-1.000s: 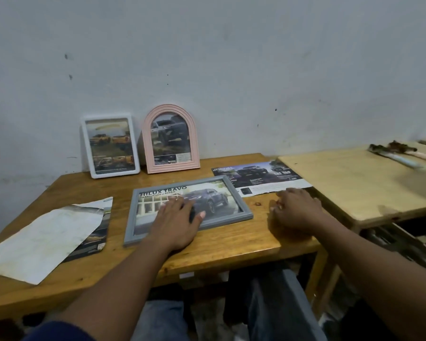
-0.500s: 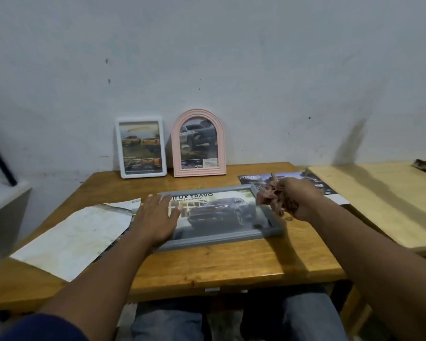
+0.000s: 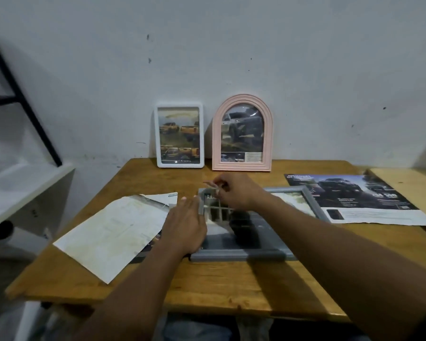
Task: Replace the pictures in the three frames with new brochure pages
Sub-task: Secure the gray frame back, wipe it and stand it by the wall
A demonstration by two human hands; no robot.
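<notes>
A grey frame (image 3: 241, 254) with a car picture lies flat on the wooden table (image 3: 207, 286). My left hand (image 3: 185, 225) rests flat on its left edge, fingers straight. My right hand (image 3: 236, 193) reaches across the frame to its far left corner and pinches a small thin scrap (image 3: 213, 185); what the scrap is stays too blurred to tell. A white frame (image 3: 179, 136) and a pink arched frame (image 3: 242, 134) stand against the wall, each with a car picture. A brochure page (image 3: 354, 200) lies to the right of the grey frame.
Loose pages (image 3: 113, 232) lie face down at the table's left, overhanging the front edge a little. A lighter second table (image 3: 411, 185) adjoins on the right. A white shelf (image 3: 15, 183) and a black slanted bar (image 3: 22, 99) are on the left.
My right hand has lifted from the table right of the grey frame and crossed to its far left corner, holding something small. My left hand slid to the frame's left edge.
</notes>
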